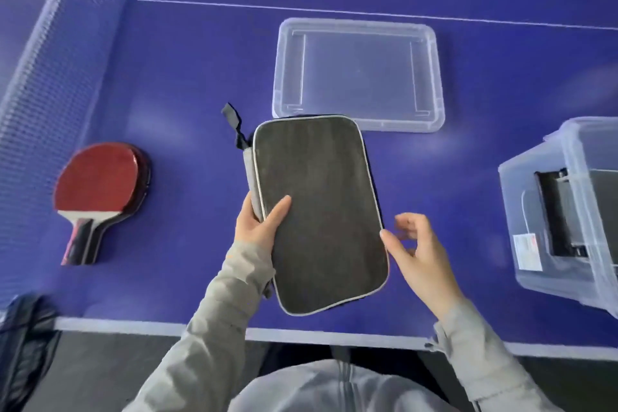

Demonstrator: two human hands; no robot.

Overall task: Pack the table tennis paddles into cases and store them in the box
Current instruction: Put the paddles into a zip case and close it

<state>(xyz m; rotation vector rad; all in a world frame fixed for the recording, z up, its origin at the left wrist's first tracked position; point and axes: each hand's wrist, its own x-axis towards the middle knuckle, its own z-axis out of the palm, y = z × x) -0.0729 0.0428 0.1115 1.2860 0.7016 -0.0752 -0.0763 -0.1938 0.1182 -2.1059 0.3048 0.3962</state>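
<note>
Paddle case [321,211], dark grey, is held over the blue table's [200,60] near edge. The left hand [261,224] grips its left side, and the right hand [418,251] is loose-fingered just beside its right. Red paddles [100,184] lie by the net [43,77], with the clear lid [434,77] beyond and the box [541,211] at the right edge.

A big blue table [167,77] fills most of the picture, with a thin white line [368,12] across the upper part and a white edge [301,334] along the bottom. A net [40,77] runs down the left side. Under the table the floor [100,371] is dark grey, and soft light makes pale spots on the blue.
</note>
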